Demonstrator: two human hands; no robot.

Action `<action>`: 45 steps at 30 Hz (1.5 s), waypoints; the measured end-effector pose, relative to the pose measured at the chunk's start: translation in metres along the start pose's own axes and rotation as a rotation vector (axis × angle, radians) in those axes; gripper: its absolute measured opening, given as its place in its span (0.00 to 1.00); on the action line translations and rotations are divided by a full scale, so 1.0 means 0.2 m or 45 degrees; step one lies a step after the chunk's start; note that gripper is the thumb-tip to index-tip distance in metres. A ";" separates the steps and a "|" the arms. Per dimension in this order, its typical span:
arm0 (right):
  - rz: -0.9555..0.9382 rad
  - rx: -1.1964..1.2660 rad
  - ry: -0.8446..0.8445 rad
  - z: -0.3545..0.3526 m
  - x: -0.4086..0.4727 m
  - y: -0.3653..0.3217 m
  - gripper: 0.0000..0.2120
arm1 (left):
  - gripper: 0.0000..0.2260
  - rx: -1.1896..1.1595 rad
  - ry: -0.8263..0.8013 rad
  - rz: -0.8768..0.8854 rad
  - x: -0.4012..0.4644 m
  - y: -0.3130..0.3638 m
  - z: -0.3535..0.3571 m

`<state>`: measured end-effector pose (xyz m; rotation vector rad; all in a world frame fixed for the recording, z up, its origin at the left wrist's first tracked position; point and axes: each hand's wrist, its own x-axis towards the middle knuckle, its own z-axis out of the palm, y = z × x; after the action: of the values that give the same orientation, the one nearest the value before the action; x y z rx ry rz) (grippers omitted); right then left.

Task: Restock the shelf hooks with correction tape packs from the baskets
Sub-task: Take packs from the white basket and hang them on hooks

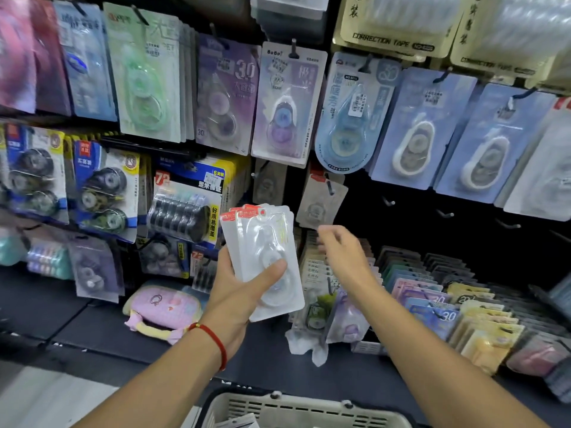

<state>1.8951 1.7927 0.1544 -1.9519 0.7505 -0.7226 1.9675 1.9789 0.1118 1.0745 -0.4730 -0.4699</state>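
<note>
Right now my left hand (238, 288) grips a small stack of clear correction tape packs (262, 257), thumb pressed across the front blister and fingers curled behind, red header cards fanned at the top. My right hand (343, 254) hangs just beside the stack with its fingers loosely bent and holds nothing.

Up and to the right, a hook (330, 187) carries only one or two matching red-topped packs, and several bare hooks (388, 201) stick out of the dark panel beyond it. The basket (296, 406) sits below my forearms at the bottom edge, a few packs showing inside.

I judge I'm mid-restock, between hangs. Next I should peel the top pack off with my right hand, line its hang hole up with a hook tip and slide it back without knocking its neighbours.
</note>
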 end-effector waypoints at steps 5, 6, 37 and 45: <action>-0.276 0.064 -0.314 -0.05 -0.41 -0.01 0.18 | 0.39 0.066 -0.029 0.002 -0.02 -0.01 0.04; -0.271 0.056 -0.314 -0.05 -0.46 0.00 0.19 | 0.41 0.062 -0.035 -0.014 -0.02 -0.02 0.05; 0.211 0.190 -0.041 -0.12 -0.23 0.18 0.24 | 0.31 0.159 0.162 0.116 0.03 -0.03 -0.04; -0.035 0.244 -0.381 -0.06 -0.39 0.12 0.09 | 0.33 0.168 -0.044 0.016 0.02 -0.08 -0.01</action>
<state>1.8311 1.8342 0.1227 -1.8432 0.4557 -0.4838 1.9691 1.9713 0.0965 1.1913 -0.5473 -0.4517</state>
